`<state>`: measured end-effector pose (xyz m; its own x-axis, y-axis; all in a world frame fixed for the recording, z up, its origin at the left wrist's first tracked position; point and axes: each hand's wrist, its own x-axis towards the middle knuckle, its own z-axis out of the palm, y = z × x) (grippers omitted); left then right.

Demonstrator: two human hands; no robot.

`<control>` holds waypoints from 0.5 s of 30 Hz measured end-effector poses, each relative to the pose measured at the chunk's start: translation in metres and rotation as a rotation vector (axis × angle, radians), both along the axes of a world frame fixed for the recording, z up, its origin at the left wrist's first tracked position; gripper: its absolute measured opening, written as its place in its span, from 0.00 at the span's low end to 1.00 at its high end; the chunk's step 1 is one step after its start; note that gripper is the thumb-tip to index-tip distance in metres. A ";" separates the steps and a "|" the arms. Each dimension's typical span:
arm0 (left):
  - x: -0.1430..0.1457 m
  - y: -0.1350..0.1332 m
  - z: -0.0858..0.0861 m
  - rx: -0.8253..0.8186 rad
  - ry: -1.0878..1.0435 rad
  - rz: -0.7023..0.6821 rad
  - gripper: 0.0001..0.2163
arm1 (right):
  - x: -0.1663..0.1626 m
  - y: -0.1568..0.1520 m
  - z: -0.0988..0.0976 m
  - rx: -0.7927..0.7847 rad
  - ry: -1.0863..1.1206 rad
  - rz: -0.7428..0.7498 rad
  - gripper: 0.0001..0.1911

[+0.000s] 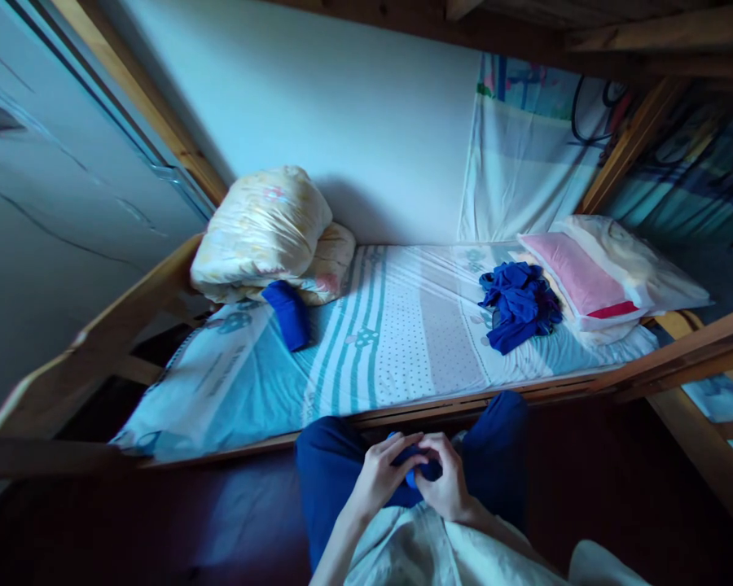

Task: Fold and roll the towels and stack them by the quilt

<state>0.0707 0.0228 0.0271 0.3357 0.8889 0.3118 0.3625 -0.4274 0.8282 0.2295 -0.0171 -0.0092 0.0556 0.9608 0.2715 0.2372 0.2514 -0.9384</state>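
Note:
Low in the view, over my lap, my left hand and my right hand meet with curled fingers. Between them is a small bundle of blue cloth, mostly covered by the fingers, so its exact kind cannot be made out. Both hands are closed on it, fingertips nearly touching on top. A folded blue cloth lies on the bed at the left, against a thick cream quilt. A crumpled heap of blue clothes rests on the bed at the right.
A lower bunk bed with a striped teal and white sheet stretches in front of me. Pink and white pillows lie at its right end. A wooden rail runs at the right, and the upper bunk hangs overhead.

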 end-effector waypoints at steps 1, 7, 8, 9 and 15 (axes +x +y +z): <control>-0.003 0.001 0.007 0.023 -0.014 0.006 0.15 | 0.002 0.003 -0.003 -0.029 0.014 -0.032 0.19; -0.026 0.005 0.047 0.130 -0.083 0.127 0.12 | 0.036 0.022 -0.011 -0.245 0.074 0.098 0.07; -0.030 0.006 0.050 0.129 -0.080 0.141 0.12 | 0.041 0.023 -0.008 -0.257 0.099 0.111 0.09; -0.033 0.008 0.051 0.114 -0.069 0.150 0.12 | 0.045 0.024 -0.005 -0.255 0.122 0.115 0.10; -0.025 0.007 0.045 -0.075 0.063 0.055 0.16 | 0.043 0.015 0.030 -0.131 0.114 0.147 0.11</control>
